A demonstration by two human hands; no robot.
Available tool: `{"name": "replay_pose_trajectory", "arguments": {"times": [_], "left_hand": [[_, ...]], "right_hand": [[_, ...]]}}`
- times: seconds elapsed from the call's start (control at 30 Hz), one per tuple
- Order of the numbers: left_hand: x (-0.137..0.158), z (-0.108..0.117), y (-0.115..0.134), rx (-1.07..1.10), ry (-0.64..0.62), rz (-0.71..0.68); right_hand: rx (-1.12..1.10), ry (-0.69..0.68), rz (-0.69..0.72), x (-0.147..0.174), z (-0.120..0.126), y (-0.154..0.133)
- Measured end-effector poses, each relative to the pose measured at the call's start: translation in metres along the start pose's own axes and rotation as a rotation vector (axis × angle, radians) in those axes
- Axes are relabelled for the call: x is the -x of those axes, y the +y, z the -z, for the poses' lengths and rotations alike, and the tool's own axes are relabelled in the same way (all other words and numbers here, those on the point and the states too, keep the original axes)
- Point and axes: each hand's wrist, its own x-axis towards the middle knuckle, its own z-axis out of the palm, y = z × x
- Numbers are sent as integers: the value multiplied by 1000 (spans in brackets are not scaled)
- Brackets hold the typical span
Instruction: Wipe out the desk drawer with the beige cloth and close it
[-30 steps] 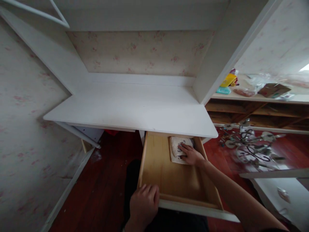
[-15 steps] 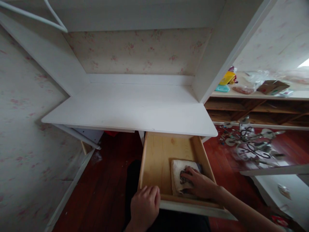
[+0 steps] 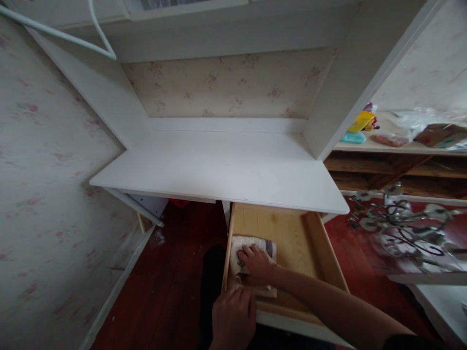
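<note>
A wooden drawer [image 3: 292,243] is pulled out from under the white desk [image 3: 226,165]. Inside it, at the left side, lies a folded cream cloth [image 3: 245,241] with dark patterning. My right hand [image 3: 257,266] presses down on this cloth, its fingers bent over the top and the forearm reaching in across the drawer's front right. At the drawer's front left corner, my left hand [image 3: 234,316] is closed over the front edge. Its fingertips are hidden from view.
On the right, a metal chandelier [image 3: 404,218] with curling arms is on the red wooden floor [image 3: 171,272]. Behind it, a low shelf unit [image 3: 386,146] carries plastic bags, a yellow item and a brown carton. A white curved rod [image 3: 73,39] crosses the upper left.
My right hand has slid the cloth from the right side of the drawer to its left side. My left hand stays at the front corner. The view has shifted slightly.
</note>
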Motion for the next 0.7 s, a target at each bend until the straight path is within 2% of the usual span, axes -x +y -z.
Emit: {"name": "replay_pose_trajectory", "arguments": {"times": [0.2,0.3,0.47,0.57,0.7], "left_hand": [[4,0,1,-14,21,27],[5,2,2,-11,-3,38],[12,0,2,-14,41,37],[15,-2,1,-20,74,11],[16,-3,0,-33,117,-46]], "right_hand": [[15,39,-242,-49,35,40],[18,39,-305,-65,45,55],[41,9,-265,-56,34,59],[124,62,-252,-48,22,60],[242,130,-160,-48,16,65]]}}
